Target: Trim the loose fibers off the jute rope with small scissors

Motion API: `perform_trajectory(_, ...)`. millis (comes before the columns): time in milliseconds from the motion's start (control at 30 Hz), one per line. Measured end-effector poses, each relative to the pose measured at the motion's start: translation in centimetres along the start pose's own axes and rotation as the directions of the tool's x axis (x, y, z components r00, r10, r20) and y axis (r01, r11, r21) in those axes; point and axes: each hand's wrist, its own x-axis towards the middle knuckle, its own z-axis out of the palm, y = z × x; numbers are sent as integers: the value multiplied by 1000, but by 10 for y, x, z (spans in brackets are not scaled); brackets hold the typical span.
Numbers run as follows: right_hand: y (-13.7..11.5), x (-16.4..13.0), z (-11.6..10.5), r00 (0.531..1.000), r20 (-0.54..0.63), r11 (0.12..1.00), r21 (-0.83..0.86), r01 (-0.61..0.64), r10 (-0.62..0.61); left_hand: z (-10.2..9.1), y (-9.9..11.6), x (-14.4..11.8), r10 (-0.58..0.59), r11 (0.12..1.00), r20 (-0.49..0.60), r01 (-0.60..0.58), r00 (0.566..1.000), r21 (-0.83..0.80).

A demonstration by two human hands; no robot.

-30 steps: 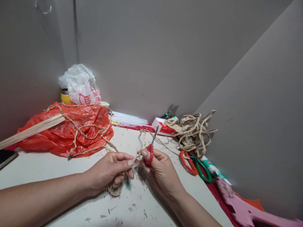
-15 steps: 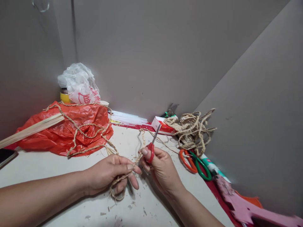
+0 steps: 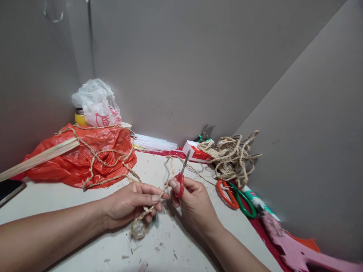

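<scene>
While my left hand (image 3: pixel 132 202) pinches the rope (image 3: pixel 141 223) over the tabletop (image 3: pixel 70 196), right hand (image 3: pixel 193 202) fingers gripping red scissors (image 3: pixel 180 177), blades pointing up.

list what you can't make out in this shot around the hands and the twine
- Head view: where the left hand pinches the jute twine is covered by its fingers.
- The small red scissors: handle loops hidden inside the right hand.
- Pliers at the back: mostly behind the red-and-white box and the twine bundle.
- Dark flat object: cut by the left edge.
- Pink cutout: blurred, cut by the bottom edge.
</scene>
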Motion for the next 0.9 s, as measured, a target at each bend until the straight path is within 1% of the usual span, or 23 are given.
perform_trajectory(67,0,0,-2,999,11,993,-115,35,-34,-1,1,1,23,1000,-31,-23,999,2)
perform_trajectory(133,-2,0,-4,995,8,969,-229,94,-95,-2,2,2,43,999,-70,-43,997,0)
perform_trajectory(233,-2,-2,-7,970,33,886,-399,235,-242,-5,3,4,47,998,-118,-51,992,-32)
perform_trajectory(300,-1,-2,-9,935,111,788,-511,343,-335,-8,3,5,45,997,-128,-53,991,-60)
perform_trajectory(333,0,-2,-10,910,166,717,-569,402,-379,-9,3,6,50,995,-132,-60,990,-74)
perform_trajectory(400,1,-2,-11,853,277,543,-674,501,-443,-11,3,8,70,991,-146,-85,987,-100)
perform_trajectory(433,2,-3,-11,829,322,454,-717,529,-458,-11,4,9,84,988,-159,-102,984,-114)
perform_trajectory(467,2,-3,-11,816,353,376,-755,537,-457,-12,4,10,97,985,-175,-120,980,-127)
perform_trajectory(500,2,-3,-11,816,370,313,-789,528,-444,-13,5,10,106,981,-193,-135,975,-142)
perform_trajectory(600,2,-5,-9,855,361,191,-872,451,-371,-14,7,12,120,971,-244,-166,962,-174)
perform_trajectory(700,0,-7,-7,882,341,106,-914,392,-325,-15,7,13,128,967,-261,-179,957,-181)
perform_trajectory(900,-3,-11,-4,903,331,-9,-940,342,-273,-17,6,13,132,969,-261,-180,956,-172)
